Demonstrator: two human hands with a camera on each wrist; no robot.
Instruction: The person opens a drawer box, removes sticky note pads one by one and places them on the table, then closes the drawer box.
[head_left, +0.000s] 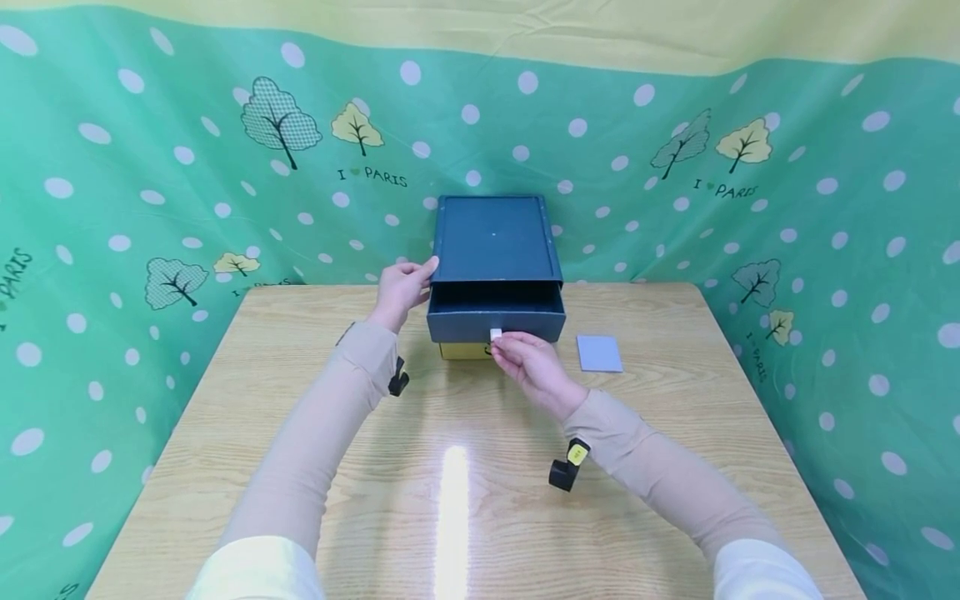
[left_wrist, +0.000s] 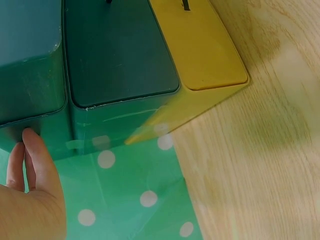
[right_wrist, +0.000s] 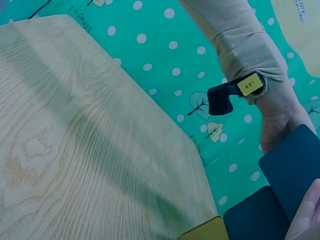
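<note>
A dark blue drawer cabinet (head_left: pixel 491 237) stands at the back of the table, its top drawer (head_left: pixel 461 325) pulled partway out and dark inside. My left hand (head_left: pixel 401 292) rests against the cabinet's left side near the front upper corner. In the left wrist view that hand (left_wrist: pixel 37 195) touches the side wall with fairly straight fingers. My right hand (head_left: pixel 531 362) pinches a small white tab (head_left: pixel 496 334) at the middle of the drawer front. Only part of the right hand (right_wrist: pixel 306 212) shows in the right wrist view. Below the blue drawers sits a yellow drawer (left_wrist: pixel 205 45).
A pale blue square pad (head_left: pixel 599 353) lies on the wooden table (head_left: pixel 360 500), right of the cabinet. Close behind the cabinet hangs a green dotted curtain (head_left: pixel 480 125), which also surrounds both table sides. A black camera mount (head_left: pixel 564 473) sticks out from the right wrist.
</note>
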